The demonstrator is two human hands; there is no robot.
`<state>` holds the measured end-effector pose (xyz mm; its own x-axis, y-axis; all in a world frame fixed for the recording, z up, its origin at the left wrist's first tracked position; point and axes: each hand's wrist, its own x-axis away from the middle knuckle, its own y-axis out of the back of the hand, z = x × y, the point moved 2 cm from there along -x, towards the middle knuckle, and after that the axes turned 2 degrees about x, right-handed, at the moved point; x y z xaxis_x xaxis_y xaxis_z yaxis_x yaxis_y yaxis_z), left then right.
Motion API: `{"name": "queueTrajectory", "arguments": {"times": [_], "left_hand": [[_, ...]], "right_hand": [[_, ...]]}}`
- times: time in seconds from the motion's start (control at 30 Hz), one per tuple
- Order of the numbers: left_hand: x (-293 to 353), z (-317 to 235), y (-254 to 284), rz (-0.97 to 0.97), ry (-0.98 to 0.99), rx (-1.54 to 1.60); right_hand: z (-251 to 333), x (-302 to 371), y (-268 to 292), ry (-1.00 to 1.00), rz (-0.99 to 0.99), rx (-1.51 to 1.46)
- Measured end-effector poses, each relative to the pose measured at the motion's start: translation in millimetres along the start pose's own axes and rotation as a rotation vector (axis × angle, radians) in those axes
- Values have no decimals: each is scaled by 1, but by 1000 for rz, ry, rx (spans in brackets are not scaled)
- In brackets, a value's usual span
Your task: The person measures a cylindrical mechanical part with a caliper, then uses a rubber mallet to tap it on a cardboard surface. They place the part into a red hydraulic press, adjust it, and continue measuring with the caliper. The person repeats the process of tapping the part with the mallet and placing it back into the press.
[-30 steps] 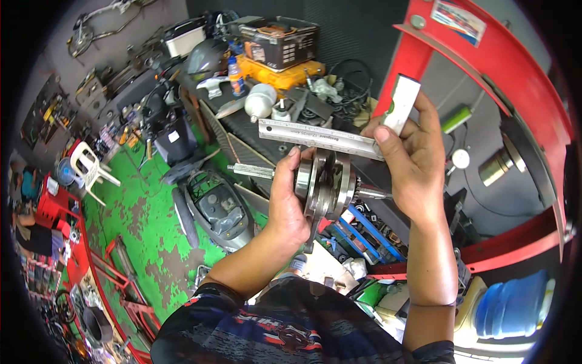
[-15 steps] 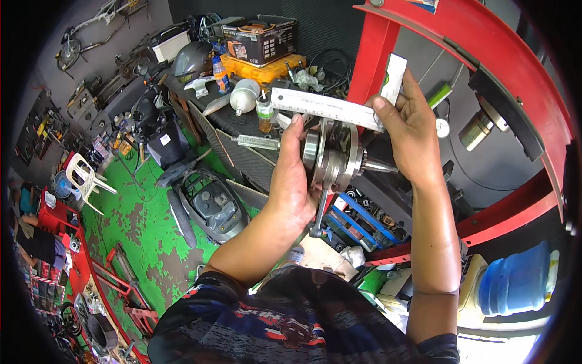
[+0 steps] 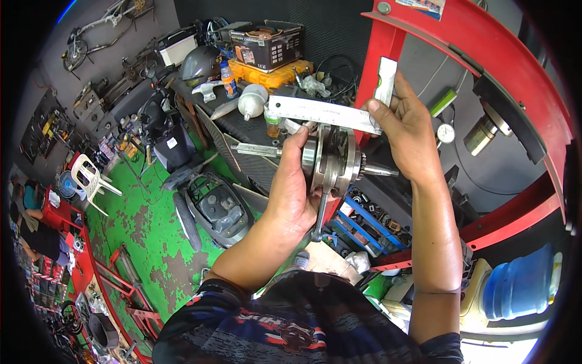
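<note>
My left hand [image 3: 290,191] is closed around a steel crankshaft [image 3: 336,159], gripping it by its left side. The shaft lies roughly level, with a long splined end pointing left and a tapered end to the right. From its middle the connecting rod [image 3: 323,212] hangs down. My right hand [image 3: 407,130] pinches a metal try square [image 3: 324,113] near its corner, thumb on the near face. The square's marked blade runs left just above the crank webs, its short stock pointing up. Whether the blade touches the webs I cannot tell.
Behind stands a dark workbench with a white round container [image 3: 252,101], an orange-labelled bottle [image 3: 228,79], a yellow case [image 3: 267,74] and a boxed charger [image 3: 267,45]. A red press frame [image 3: 379,57] rises at right. A stripped scooter [image 3: 215,206] stands left on the green floor.
The square has shifted slightly left over the crankshaft, its stock a little further left too. Both hands keep their holds. The whole view has moved slightly.
</note>
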<state>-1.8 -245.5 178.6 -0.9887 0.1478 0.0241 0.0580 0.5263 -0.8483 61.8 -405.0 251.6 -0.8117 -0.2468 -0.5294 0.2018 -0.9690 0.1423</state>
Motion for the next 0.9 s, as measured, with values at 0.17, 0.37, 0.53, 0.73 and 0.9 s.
{"name": "queueTrajectory", "arguments": {"times": [0.17, 0.37, 0.53, 0.73, 0.9], "left_hand": [[3, -6, -2, -37, -42, -13], [2, -8, -1, -54, -53, -14], [2, -10, 2, -31, -34, -1], [3, -8, -1, -53, -50, 27], [1, -6, 0, -61, -73, 20]], "right_hand": [[5, 0, -7, -5, -1, -8], [4, -2, -9, 17, -2, -18], [6, 0, -11, 31, -13, -32], [6, 1, -13, 49, -44, -58], [2, 3, -10, 41, -66, -42]]}}
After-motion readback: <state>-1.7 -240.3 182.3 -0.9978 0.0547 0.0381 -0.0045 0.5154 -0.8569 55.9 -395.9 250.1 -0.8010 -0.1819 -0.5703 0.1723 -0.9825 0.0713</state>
